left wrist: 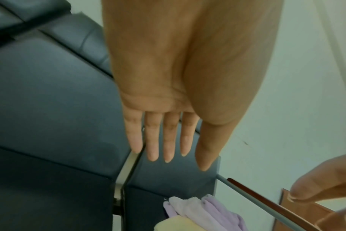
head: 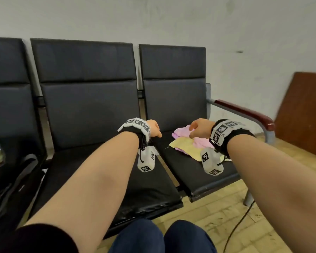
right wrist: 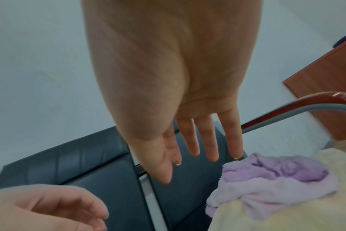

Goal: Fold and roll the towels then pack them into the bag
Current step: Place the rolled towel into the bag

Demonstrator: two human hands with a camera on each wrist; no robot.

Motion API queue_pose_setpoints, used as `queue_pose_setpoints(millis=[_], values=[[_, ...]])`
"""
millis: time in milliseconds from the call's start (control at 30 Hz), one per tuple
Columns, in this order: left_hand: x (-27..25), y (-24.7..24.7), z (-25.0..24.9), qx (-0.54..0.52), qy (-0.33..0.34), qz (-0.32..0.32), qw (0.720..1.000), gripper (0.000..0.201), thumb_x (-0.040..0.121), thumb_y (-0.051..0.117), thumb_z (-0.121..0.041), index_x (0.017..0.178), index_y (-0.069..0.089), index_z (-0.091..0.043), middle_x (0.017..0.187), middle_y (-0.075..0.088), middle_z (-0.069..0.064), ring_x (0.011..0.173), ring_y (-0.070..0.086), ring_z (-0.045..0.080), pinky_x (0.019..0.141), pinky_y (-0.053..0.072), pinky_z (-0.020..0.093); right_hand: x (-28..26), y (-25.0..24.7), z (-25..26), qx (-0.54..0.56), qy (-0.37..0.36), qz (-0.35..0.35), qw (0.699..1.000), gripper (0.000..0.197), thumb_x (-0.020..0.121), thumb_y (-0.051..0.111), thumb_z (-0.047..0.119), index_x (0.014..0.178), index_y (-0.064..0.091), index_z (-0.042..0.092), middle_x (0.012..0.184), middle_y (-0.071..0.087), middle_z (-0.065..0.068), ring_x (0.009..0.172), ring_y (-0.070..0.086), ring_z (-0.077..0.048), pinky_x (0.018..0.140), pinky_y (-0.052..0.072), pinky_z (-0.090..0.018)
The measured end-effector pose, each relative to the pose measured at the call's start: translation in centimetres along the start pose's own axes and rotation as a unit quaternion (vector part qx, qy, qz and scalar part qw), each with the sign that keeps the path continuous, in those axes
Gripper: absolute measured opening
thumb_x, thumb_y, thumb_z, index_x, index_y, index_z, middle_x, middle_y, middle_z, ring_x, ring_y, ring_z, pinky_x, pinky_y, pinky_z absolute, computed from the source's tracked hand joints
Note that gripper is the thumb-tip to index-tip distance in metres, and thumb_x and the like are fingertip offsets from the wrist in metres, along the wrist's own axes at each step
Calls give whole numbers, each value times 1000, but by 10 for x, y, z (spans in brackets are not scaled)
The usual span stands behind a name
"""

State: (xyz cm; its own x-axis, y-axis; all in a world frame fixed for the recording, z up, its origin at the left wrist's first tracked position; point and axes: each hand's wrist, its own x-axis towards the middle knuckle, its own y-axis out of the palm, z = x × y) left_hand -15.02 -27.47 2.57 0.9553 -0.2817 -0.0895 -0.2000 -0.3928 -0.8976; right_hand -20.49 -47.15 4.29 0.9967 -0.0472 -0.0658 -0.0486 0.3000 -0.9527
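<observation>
Towels: one pink (head: 187, 133), one yellow (head: 185, 146); two empty hands.

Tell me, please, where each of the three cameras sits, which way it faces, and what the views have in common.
Head view: worn on the head, facing forward and down at the chairs; shows both forearms, left hand, right hand, knees, and a bag at far left.
Left wrist view: under the left wrist, looking along the open palm toward the chair backs and wall.
Right wrist view: under the right wrist, looking along the open palm toward the armrest.
Shared: all three show the purple towel and yellow towel; each wrist view catches the other hand.
</observation>
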Motion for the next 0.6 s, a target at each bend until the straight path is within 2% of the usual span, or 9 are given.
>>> queue_pose_setpoints(millis=[33, 100, 133, 233, 267, 333, 400, 500, 600], values=[[12, 6, -6, -8, 2, -4, 1000, 38, 88, 66, -23, 122, 58, -8, 118, 59, 7, 107, 58, 23, 88, 47, 31, 6, -3, -11, -3, 9, -5, 1000, 44, 87, 66, 20, 129, 56, 11, 132, 56, -8, 119, 53, -25, 95, 42, -30], [36, 19, -15, -25, 6, -12, 1000, 39, 87, 67, -23, 122, 57, -10, 120, 58, 6, 112, 57, 24, 91, 46, 32, 17, -5, -32, -7, 25, -13, 1000, 46, 87, 65, 22, 131, 55, 13, 138, 51, -7, 124, 50, -25, 99, 39, -30], [48, 27, -19, -31, 10, -16, 999, 36, 86, 67, -23, 119, 57, -11, 116, 58, 4, 109, 57, 23, 89, 46, 31, 23, -4, -43, -6, 35, -16, 999, 47, 87, 65, 22, 132, 54, 14, 141, 48, -7, 127, 48, -25, 103, 38, -31], [85, 48, -32, -61, 24, -43, 997, 13, 87, 65, -21, 95, 56, -17, 93, 53, 0, 84, 54, 16, 70, 39, 22, 43, 1, -77, -6, 57, -15, 998, 48, 88, 62, 22, 135, 51, 15, 147, 41, -8, 132, 42, -25, 108, 33, -33], [94, 56, -34, -77, 25, -53, 995, 15, 87, 65, -20, 98, 56, -16, 96, 55, 2, 86, 53, 16, 69, 37, 22, 50, 6, -88, -5, 65, -16, 998, 48, 88, 62, 23, 134, 52, 16, 147, 42, -8, 131, 42, -25, 109, 34, -33], [116, 73, -39, -114, 23, -66, 991, 32, 86, 66, -19, 116, 56, -11, 115, 59, 7, 99, 56, 20, 72, 40, 23, 66, 17, -111, -1, 87, -23, 996, 47, 86, 62, 26, 132, 53, 19, 141, 48, -6, 126, 47, -25, 107, 37, -35], [134, 90, -45, -135, 24, -66, 988, 40, 87, 65, -21, 124, 54, -9, 125, 57, 7, 111, 56, 24, 84, 43, 28, 80, 32, -129, 4, 101, -29, 995, 46, 87, 60, 25, 132, 52, 17, 135, 52, -6, 123, 49, -26, 102, 39, -31], [157, 117, -52, -161, 24, -18, 986, 46, 89, 62, -20, 131, 49, -10, 132, 53, 9, 118, 53, 25, 94, 40, 29, 101, 52, -150, 29, 111, -55, 992, 43, 89, 58, 17, 131, 52, 9, 131, 54, -13, 120, 50, -29, 94, 38, -28], [181, 145, -50, -201, 16, 18, 979, 54, 90, 62, -20, 140, 41, -15, 141, 45, 9, 126, 46, 25, 96, 36, 25, 124, 66, -168, 51, 121, -94, 987, 40, 86, 60, 16, 125, 57, 7, 130, 54, -15, 116, 52, -31, 97, 42, -35]])
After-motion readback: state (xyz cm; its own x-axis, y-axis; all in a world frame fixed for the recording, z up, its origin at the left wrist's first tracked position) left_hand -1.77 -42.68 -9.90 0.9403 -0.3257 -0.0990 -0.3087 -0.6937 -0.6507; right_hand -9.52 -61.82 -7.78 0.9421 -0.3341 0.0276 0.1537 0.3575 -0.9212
